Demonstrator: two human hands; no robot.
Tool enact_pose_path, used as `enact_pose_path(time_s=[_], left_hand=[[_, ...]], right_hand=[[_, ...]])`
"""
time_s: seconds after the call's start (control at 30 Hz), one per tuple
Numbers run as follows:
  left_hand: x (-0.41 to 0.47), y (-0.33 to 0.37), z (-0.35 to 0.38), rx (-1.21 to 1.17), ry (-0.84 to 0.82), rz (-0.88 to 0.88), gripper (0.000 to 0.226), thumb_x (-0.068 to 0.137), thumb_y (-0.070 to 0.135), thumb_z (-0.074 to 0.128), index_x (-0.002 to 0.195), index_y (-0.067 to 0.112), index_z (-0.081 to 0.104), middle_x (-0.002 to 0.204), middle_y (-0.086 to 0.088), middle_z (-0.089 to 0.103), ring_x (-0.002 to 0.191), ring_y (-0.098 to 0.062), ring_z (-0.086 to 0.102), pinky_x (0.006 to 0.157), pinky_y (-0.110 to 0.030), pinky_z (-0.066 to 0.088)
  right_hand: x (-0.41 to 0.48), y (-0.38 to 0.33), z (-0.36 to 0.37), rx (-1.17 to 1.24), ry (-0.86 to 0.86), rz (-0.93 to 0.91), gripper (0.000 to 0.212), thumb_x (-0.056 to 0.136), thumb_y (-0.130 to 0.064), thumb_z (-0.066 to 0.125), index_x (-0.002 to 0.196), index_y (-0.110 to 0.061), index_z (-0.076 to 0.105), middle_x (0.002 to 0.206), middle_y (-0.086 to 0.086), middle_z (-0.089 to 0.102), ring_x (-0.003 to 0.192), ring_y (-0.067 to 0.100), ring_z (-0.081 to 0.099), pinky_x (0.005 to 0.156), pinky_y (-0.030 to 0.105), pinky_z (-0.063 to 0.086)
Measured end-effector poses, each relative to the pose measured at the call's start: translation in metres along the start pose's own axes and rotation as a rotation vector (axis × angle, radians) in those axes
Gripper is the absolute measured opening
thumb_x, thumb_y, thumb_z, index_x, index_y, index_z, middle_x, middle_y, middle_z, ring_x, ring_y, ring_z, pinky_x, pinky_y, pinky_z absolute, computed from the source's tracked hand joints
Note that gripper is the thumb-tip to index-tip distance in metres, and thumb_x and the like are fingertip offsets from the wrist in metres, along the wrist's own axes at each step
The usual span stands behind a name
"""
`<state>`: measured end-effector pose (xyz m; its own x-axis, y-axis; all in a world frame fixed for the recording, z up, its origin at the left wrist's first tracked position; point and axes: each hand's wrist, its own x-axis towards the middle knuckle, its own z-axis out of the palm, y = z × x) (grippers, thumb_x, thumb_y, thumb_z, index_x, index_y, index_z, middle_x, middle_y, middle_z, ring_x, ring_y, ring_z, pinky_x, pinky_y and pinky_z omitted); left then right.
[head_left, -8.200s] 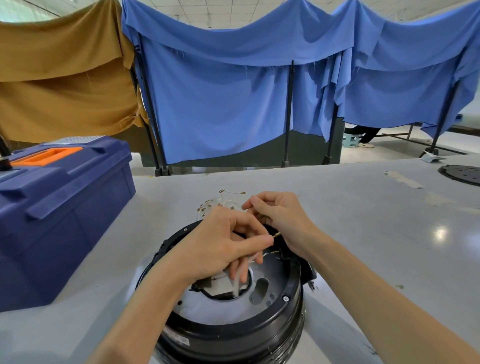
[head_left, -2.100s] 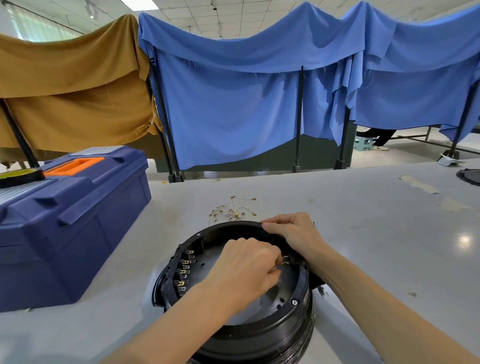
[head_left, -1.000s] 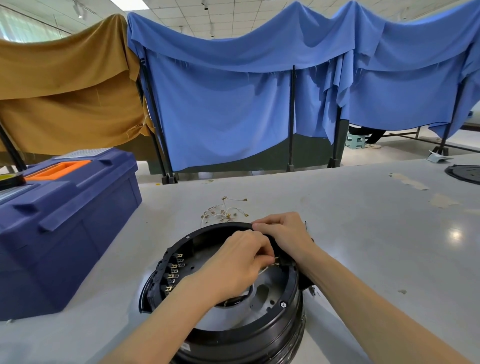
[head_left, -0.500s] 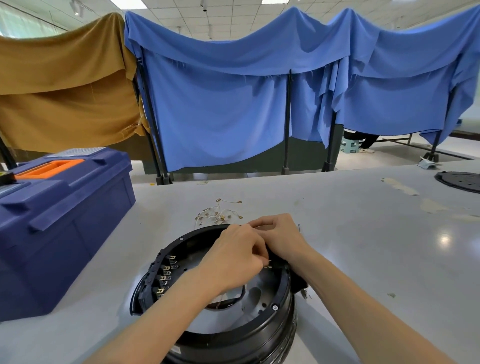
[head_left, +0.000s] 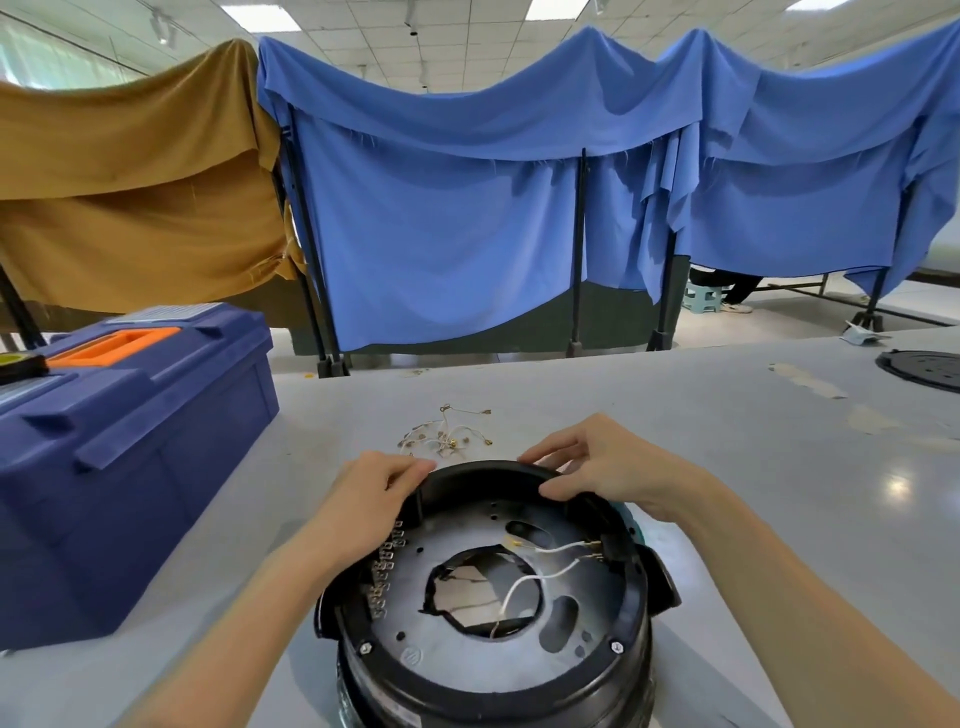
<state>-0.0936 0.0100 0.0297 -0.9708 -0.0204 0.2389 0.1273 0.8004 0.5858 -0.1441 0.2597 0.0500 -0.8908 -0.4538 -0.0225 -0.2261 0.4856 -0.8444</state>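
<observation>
A round black appliance housing (head_left: 493, 660) stands upside down on the grey table (head_left: 727, 441), its grey inner plate facing up. Two white wires (head_left: 545, 564) run from terminals at its right inner wall toward the central hole. A row of metal terminals (head_left: 387, 571) lines the left inner wall. My left hand (head_left: 371, 499) grips the far-left rim, fingers curled over it. My right hand (head_left: 608, 465) grips the far-right rim, thumb inside the wall.
A small pile of loose wires with brass terminals (head_left: 447, 434) lies just beyond the housing. A big blue toolbox (head_left: 119, 447) with an orange handle stands at the left. A black disc (head_left: 924, 366) lies at the far right. Blue and brown curtains hang behind the table.
Both hands have left the wire terminals inside the housing and moved apart to the far rim, which they now hold. The white wires lie uncovered inside.
</observation>
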Motion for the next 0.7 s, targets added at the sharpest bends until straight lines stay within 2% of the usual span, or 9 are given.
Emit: enact_pose_path(time_s=[0.1,0.13,0.17,0.2,0.27,0.43,0.5,0.57,0.7], left_hand=[[0.003,-0.002,0.004,-0.023,-0.011,0.039,0.043,0.098,0.036,0.05,0.064,0.012,0.039,0.053,0.012,0.033,0.052,-0.008,0.028,0.055,-0.028,0.028],[0.005,-0.003,0.006,-0.05,-0.018,0.053,0.039,0.097,0.038,0.053,0.06,0.025,0.053,0.051,0.016,0.04,0.05,-0.003,0.037,0.056,-0.024,0.033],[0.006,-0.004,0.006,-0.07,-0.03,0.047,0.029,0.094,0.04,0.056,0.074,0.027,0.072,0.057,0.023,0.054,0.058,0.005,0.052,0.063,-0.019,0.04],[0.007,-0.004,0.006,-0.085,-0.037,0.047,0.019,0.092,0.041,0.059,0.082,0.035,0.074,0.069,0.029,0.062,0.073,0.009,0.06,0.07,-0.016,0.043],[0.009,-0.004,0.006,-0.07,-0.032,0.041,0.016,0.09,0.042,0.062,0.091,0.035,0.076,0.079,0.03,0.067,0.085,0.009,0.063,0.076,-0.017,0.045],[0.016,-0.004,0.005,-0.07,-0.051,0.002,0.019,0.087,0.049,0.063,0.085,0.036,0.077,0.086,0.011,0.074,0.086,-0.003,0.065,0.082,-0.026,0.051],[0.017,-0.004,0.007,-0.077,-0.047,-0.001,0.019,0.087,0.049,0.064,0.086,0.035,0.077,0.086,0.01,0.074,0.085,-0.004,0.066,0.082,-0.027,0.052],[0.018,-0.005,0.008,-0.091,-0.034,0.003,0.019,0.086,0.048,0.065,0.085,0.034,0.078,0.084,0.011,0.074,0.084,-0.004,0.065,0.081,-0.027,0.052],[0.021,-0.009,0.01,-0.107,-0.022,0.011,0.02,0.085,0.048,0.066,0.084,0.033,0.078,0.081,0.011,0.073,0.079,-0.004,0.063,0.077,-0.027,0.051]], right_hand=[[0.0,-0.001,-0.004,-0.049,-0.013,0.007,0.029,0.082,-0.001,0.07,0.107,-0.015,0.074,0.095,0.004,0.074,0.073,0.012,0.069,0.073,0.028,0.06],[0.0,-0.001,-0.005,-0.055,-0.017,0.012,0.028,0.082,-0.001,0.071,0.107,-0.014,0.074,0.095,0.005,0.074,0.072,0.012,0.069,0.071,0.027,0.06],[0.0,-0.002,-0.006,-0.059,-0.023,0.016,0.028,0.082,0.0,0.071,0.107,-0.013,0.074,0.095,0.005,0.074,0.071,0.012,0.069,0.068,0.026,0.059],[0.001,-0.002,-0.007,-0.063,-0.029,0.018,0.027,0.082,0.0,0.072,0.106,-0.012,0.074,0.095,0.005,0.075,0.071,0.013,0.069,0.066,0.025,0.058],[0.001,-0.003,-0.007,-0.076,-0.038,0.019,0.027,0.081,-0.001,0.073,0.106,-0.012,0.074,0.095,0.006,0.075,0.071,0.013,0.069,0.065,0.024,0.057],[0.003,-0.002,-0.007,-0.091,-0.042,0.004,0.023,0.082,-0.005,0.075,0.103,-0.012,0.075,0.094,0.006,0.075,0.074,0.015,0.069,0.07,0.028,0.059],[0.005,-0.001,-0.007,-0.135,-0.016,-0.008,0.016,0.085,-0.018,0.075,0.101,-0.016,0.076,0.095,0.005,0.074,0.083,0.019,0.069,0.081,0.035,0.058],[0.01,-0.001,-0.005,-0.182,0.031,-0.023,0.015,0.089,-0.029,0.07,0.097,-0.018,0.077,0.095,0.005,0.074,0.091,0.022,0.067,0.085,0.036,0.054],[0.029,-0.005,0.002,-0.241,0.065,-0.025,0.021,0.091,-0.03,0.067,0.095,-0.01,0.076,0.082,0.007,0.071,0.071,0.016,0.061,0.066,0.021,0.048]])
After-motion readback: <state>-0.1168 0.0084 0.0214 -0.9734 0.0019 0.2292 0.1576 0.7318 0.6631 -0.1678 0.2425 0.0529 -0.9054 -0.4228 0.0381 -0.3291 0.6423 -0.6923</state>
